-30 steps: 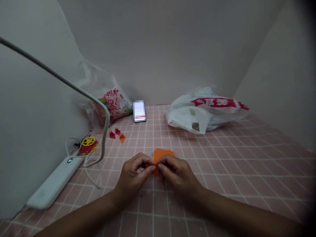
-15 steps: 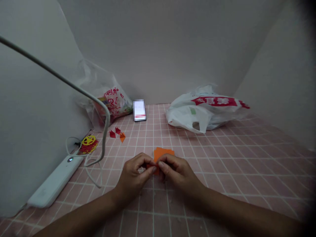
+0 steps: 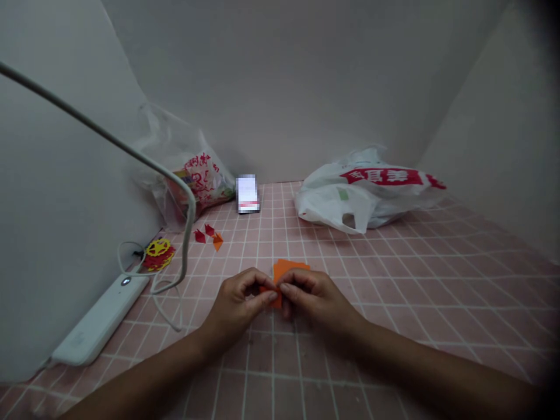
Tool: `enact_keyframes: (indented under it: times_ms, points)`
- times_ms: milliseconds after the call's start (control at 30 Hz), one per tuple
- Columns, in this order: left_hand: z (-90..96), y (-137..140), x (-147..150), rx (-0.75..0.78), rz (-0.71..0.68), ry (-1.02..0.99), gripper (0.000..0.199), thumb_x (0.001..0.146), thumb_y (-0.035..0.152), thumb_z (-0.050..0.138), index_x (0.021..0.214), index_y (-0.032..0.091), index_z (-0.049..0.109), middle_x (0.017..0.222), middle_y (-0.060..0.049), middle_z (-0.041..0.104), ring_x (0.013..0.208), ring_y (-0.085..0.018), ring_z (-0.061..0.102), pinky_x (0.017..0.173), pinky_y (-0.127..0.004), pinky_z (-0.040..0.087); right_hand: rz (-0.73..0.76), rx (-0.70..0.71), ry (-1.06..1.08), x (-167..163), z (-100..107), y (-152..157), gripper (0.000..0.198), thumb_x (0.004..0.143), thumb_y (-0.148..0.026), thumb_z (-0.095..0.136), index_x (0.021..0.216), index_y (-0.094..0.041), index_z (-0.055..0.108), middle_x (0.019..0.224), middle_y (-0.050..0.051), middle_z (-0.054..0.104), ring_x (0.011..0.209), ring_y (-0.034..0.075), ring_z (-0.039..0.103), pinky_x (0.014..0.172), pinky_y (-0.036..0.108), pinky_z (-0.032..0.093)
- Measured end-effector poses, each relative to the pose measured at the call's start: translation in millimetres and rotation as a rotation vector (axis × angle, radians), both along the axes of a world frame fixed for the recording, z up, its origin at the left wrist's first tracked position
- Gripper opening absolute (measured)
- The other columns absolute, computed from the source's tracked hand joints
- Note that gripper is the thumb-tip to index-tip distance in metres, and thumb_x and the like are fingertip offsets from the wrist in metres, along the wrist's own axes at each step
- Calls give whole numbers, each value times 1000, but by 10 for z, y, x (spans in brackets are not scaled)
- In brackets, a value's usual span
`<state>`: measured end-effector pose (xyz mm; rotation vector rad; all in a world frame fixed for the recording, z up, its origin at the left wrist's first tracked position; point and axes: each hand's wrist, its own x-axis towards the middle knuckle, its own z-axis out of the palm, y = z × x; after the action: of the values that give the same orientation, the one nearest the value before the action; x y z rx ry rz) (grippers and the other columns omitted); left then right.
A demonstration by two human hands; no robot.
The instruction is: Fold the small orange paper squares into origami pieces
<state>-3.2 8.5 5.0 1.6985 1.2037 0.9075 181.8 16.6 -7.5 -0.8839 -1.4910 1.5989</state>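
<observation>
Between my fingertips is a small folded piece of orange paper (image 3: pixel 276 301), mostly covered by the fingers. My left hand (image 3: pixel 242 303) pinches it from the left, thumb against index finger. From the right, my right hand (image 3: pixel 312 294) grips it the same way, its fingertips touching those of the left. Just beyond the hands, a stack of orange paper sheets (image 3: pixel 289 266) lies on the table. Farther off to the left are small folded paper pieces: two red ones (image 3: pixel 200 236) and an orange one (image 3: pixel 217 241).
A pink checked tablecloth (image 3: pixel 394 315) covers the table. At the back stand a clear plastic bag (image 3: pixel 205 181), a lit phone (image 3: pixel 247 193) and a white plastic bag (image 3: pixel 336 204). On the left lie yellow and red cut-outs (image 3: pixel 158 251), a white device (image 3: pixel 100 321) and a grey cable (image 3: pixel 131 153).
Both hands stay together on the folded orange paper, with only slight finger movement. The whole view has shifted a little; the other things keep their places.
</observation>
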Motion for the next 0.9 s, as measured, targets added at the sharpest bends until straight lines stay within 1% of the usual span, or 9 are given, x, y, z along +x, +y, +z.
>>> enact_keyframes:
  times_ms: [100, 400, 567, 633, 900]
  points:
    - [16, 9, 4, -27, -1, -12, 8, 78, 23, 66, 81, 16, 66, 76, -3, 66, 71, -16, 62, 66, -28, 49, 15, -3, -8, 10, 11, 14, 22, 89, -32, 56, 75, -16, 61, 57, -1, 59, 53, 11, 54, 54, 25, 44]
    - [44, 27, 1, -27, -5, 32, 6, 78, 23, 65, 79, 17, 67, 74, -3, 65, 69, -16, 60, 65, -27, 48, 28, -27, -33, 13, -7, 24, 23, 90, -33, 56, 75, -17, 62, 56, -1, 59, 53, 11, 55, 54, 25, 43]
    - [53, 21, 5, -29, -27, 76, 7, 79, 24, 64, 78, 16, 66, 76, -4, 67, 72, -17, 61, 67, -29, 48, 3, 55, -125, 9, 2, 0, 18, 88, -25, 54, 73, -17, 60, 59, -2, 57, 54, 10, 52, 52, 23, 39]
    - [47, 19, 5, -30, -36, 86, 8, 79, 24, 64, 78, 16, 66, 76, -4, 67, 72, -17, 61, 67, -29, 48, -10, 65, -140, 4, 0, -6, 16, 87, -22, 54, 73, -17, 59, 60, -2, 57, 54, 10, 51, 51, 23, 38]
    - [37, 23, 3, -32, -34, 71, 6, 79, 23, 65, 78, 17, 66, 74, -2, 67, 71, -16, 61, 66, -27, 49, 33, -11, -101, 5, 32, -1, 16, 88, -25, 55, 75, -16, 60, 60, -2, 58, 54, 11, 54, 53, 23, 40]
